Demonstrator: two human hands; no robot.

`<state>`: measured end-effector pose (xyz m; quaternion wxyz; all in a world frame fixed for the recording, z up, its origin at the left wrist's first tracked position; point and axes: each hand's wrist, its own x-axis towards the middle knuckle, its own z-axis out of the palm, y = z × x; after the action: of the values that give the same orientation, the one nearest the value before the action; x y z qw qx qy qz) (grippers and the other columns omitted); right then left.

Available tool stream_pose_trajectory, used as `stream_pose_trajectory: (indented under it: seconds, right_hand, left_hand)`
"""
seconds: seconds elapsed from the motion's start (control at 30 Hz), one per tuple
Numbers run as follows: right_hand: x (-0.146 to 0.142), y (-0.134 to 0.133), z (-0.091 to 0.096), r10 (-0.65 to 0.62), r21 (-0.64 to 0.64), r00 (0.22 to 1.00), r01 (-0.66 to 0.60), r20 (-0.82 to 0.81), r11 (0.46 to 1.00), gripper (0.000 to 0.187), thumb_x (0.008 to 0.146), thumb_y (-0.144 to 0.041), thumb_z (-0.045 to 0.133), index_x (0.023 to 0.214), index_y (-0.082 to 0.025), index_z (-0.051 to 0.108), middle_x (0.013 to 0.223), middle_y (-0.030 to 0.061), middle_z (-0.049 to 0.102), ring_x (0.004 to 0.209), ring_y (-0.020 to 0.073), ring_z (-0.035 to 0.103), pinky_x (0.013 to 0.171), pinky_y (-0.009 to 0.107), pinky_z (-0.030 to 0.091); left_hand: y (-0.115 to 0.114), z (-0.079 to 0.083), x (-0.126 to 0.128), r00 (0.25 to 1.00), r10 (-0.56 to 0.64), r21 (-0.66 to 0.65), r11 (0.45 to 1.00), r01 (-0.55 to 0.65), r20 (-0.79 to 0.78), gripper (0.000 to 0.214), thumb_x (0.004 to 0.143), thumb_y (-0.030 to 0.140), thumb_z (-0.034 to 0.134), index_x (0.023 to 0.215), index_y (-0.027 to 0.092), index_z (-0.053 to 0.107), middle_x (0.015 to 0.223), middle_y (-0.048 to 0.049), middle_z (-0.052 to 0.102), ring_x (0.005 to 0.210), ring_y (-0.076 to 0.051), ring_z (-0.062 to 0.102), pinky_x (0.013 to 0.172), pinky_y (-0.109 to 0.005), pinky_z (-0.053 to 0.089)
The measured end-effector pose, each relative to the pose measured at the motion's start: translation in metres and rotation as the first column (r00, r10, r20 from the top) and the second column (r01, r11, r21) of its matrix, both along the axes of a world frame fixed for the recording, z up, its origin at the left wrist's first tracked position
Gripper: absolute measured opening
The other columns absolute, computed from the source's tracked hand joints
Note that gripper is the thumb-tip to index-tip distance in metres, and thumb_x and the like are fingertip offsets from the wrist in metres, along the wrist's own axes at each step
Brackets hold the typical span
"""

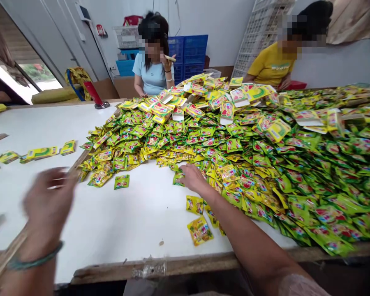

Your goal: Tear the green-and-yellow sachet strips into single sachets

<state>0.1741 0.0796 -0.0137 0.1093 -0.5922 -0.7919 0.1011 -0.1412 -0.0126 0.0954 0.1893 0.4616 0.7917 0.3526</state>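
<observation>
At the near edge of a large heap of snack packets (203,144), my right hand (193,177) has its fingers closed at a small green packet (178,178). The palm side is hidden. Just below that wrist lie yellow packets (200,231) on the white table (135,222). My left hand (51,201), a green band at its wrist, hovers over the table's left part near a wooden strip (80,159). Motion smears its fingers, so I cannot tell whether anything is in them. A single green packet (121,182) lies between the two hands.
Open cardboard boxes (226,111) top the heap. A row of yellow-green boxes (42,153) lies on the left, and a red object (93,94) stands at the far edge. Two people (154,70) sit across the table. Blue crates (195,51) are stacked behind them.
</observation>
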Motion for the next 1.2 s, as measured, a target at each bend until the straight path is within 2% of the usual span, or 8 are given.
stream_pose_trajectory:
  seconds: [0.07,0.17,0.33,0.7,0.8,0.9,1.03,1.2]
  right_hand:
    - [0.000,0.000,0.002,0.011,-0.052,1.000,-0.010,0.021,0.999,0.040,0.069,-0.044,0.070,0.096,-0.015,0.064,0.097,0.0116,0.065,0.091,0.0233,0.058,0.069,0.027,0.039]
    - [0.007,0.003,0.004,-0.010,-0.093,1.000,0.012,0.025,0.996,0.040,0.069,-0.046,0.070,0.094,-0.015,0.063,0.093,0.0099,0.066,0.086,0.0221,0.060,0.066,0.026,0.038]
    - [0.016,0.009,0.004,-0.050,-0.052,0.995,0.046,-0.088,0.998,0.036,0.071,-0.039,0.070,0.100,-0.018,0.063,0.095,0.0076,0.068,0.088,0.0210,0.061,0.068,0.025,0.038]
    - [0.016,0.011,0.006,-0.122,0.015,0.906,0.140,-0.405,0.990,0.011,0.077,-0.030,0.058,0.073,-0.019,0.058,0.065,-0.0017,0.053,0.060,0.0122,0.042,0.056,0.022,0.027]
    - [0.019,0.014,0.009,-0.154,-0.050,0.845,0.150,-0.513,0.987,0.022,0.075,-0.035,0.059,0.063,-0.019,0.049,0.056,-0.0051,0.040,0.054,0.0102,0.033,0.053,0.023,0.023]
    - [0.021,0.016,0.010,-0.132,-0.093,0.699,0.094,-0.702,0.991,0.034,0.072,-0.043,0.060,0.058,-0.019,0.041,0.054,-0.0063,0.034,0.053,0.0094,0.029,0.051,0.022,0.022]
    - [0.014,0.013,0.005,-0.095,-0.190,0.489,-0.150,-0.867,0.970,0.032,0.071,-0.048,0.060,0.065,-0.019,0.049,0.057,-0.0055,0.043,0.054,0.0099,0.037,0.053,0.022,0.029]
    - [-0.002,0.001,0.000,-0.043,-0.210,0.584,-0.220,-0.810,0.953,0.022,0.072,-0.040,0.061,0.074,-0.018,0.057,0.062,-0.0036,0.052,0.061,0.0121,0.047,0.058,0.023,0.036]
  left_hand:
    - [0.009,-0.025,0.060,0.963,-0.152,-0.061,0.988,0.142,-0.224,0.032,0.075,0.049,0.051,0.081,0.020,0.063,0.078,-0.0057,0.067,0.076,-0.025,0.060,0.063,-0.033,0.041]
    - [0.019,-0.063,0.151,0.785,-0.574,-0.332,0.806,0.490,-0.234,0.035,0.078,0.050,0.049,0.079,0.018,0.064,0.077,-0.0081,0.066,0.073,-0.024,0.060,0.064,-0.032,0.040]
    - [0.028,-0.100,0.221,0.601,-0.744,-0.368,0.667,0.647,-0.292,0.032,0.071,0.036,0.063,0.091,0.011,0.061,0.098,-0.0165,0.060,0.094,-0.028,0.057,0.075,-0.032,0.041]
    - [0.006,-0.106,0.206,0.504,-0.827,-0.307,0.561,0.769,-0.248,0.023,0.070,0.037,0.062,0.077,0.015,0.058,0.091,-0.0113,0.057,0.087,-0.025,0.053,0.073,-0.033,0.041]
    - [0.011,-0.114,0.202,0.673,-0.731,-0.232,0.678,0.697,-0.115,0.013,0.068,0.026,0.061,0.076,0.017,0.056,0.078,-0.0059,0.060,0.075,-0.021,0.055,0.066,-0.030,0.040]
    - [0.030,-0.117,0.180,0.793,-0.533,-0.099,0.809,0.580,0.296,0.018,0.065,0.030,0.065,0.072,0.018,0.053,0.065,-0.0004,0.060,0.061,-0.017,0.056,0.058,-0.027,0.041]
    - [0.053,-0.112,0.147,0.660,-0.327,0.042,0.912,0.409,0.676,0.035,0.054,0.032,0.076,0.074,0.017,0.052,0.064,0.0010,0.063,0.054,-0.012,0.056,0.056,-0.025,0.044]
    - [0.055,-0.099,0.139,0.574,-0.418,0.114,0.865,0.489,0.704,0.031,0.055,0.029,0.077,0.074,0.014,0.058,0.064,0.0011,0.062,0.056,-0.010,0.053,0.055,-0.022,0.040]
